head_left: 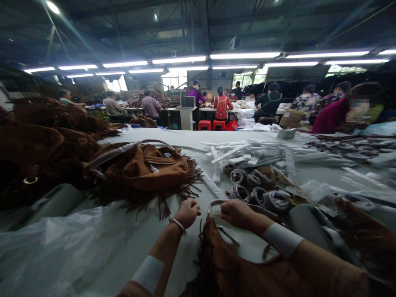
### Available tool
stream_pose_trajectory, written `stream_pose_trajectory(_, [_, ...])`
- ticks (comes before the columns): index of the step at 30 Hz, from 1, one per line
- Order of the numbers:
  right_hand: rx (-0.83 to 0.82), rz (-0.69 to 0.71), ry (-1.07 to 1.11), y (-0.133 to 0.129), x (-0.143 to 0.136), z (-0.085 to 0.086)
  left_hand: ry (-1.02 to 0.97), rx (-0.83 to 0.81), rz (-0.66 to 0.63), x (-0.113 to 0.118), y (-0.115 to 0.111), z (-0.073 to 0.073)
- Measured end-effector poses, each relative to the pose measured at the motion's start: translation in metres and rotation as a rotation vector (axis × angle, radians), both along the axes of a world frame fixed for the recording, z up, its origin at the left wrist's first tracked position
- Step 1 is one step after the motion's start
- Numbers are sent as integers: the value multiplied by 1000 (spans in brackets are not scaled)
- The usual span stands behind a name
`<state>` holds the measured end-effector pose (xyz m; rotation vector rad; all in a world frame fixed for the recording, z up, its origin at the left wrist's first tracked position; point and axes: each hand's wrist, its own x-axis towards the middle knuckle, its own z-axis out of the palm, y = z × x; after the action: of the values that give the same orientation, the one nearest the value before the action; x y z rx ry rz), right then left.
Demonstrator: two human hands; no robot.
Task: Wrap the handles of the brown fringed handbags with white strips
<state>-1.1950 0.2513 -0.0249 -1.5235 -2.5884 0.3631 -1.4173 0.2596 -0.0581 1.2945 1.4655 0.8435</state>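
Both hands pinch a thin clear plastic-wrapped strap (213,207) over a brown suede fringed bag (225,264) at six o'clock — the left hand (187,212) clenched on one end, the right hand (236,213) gripping the other. The step looks like wrapping or fitting the strap; next likely needs a steady pull while the bag lies flat. Coiled wrapped straps (256,192) lie at two o'clock — no writing is readable.
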Motion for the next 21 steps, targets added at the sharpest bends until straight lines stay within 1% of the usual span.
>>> stream_pose_trajectory(2, [-76,-35,106,-5,7,1,-13,-16,3,-2,-10,5])
stream_pose_trajectory(4, [-204,-147,317,-13,5,-1,-35,-65,-16,0,-23,7])
stream_pose_trajectory(7, [-497,-309,675,-27,-10,-7,-92,-185,-77,3,-42,10])
stream_pose_trajectory(9, [-662,-354,850,-36,-21,-11,-140,-276,-122,2,-51,13])
stream_pose_trajectory(10, [-707,-360,901,-39,-26,-12,-168,-314,-137,0,-54,15])
stream_pose_trajectory(12, [-713,-372,947,-43,-33,-15,-228,-362,-142,-2,-58,21])
stream_pose_trajectory(16, [-659,-364,968,-47,-40,-25,-351,-375,-105,1,-66,30])
stream_pose_trajectory(19, [-716,-272,995,-51,-39,-30,-400,-381,-74,5,-75,31])
stream_pose_trajectory(21, [-761,-221,1008,-54,-37,-29,-413,-379,-44,5,-82,29])
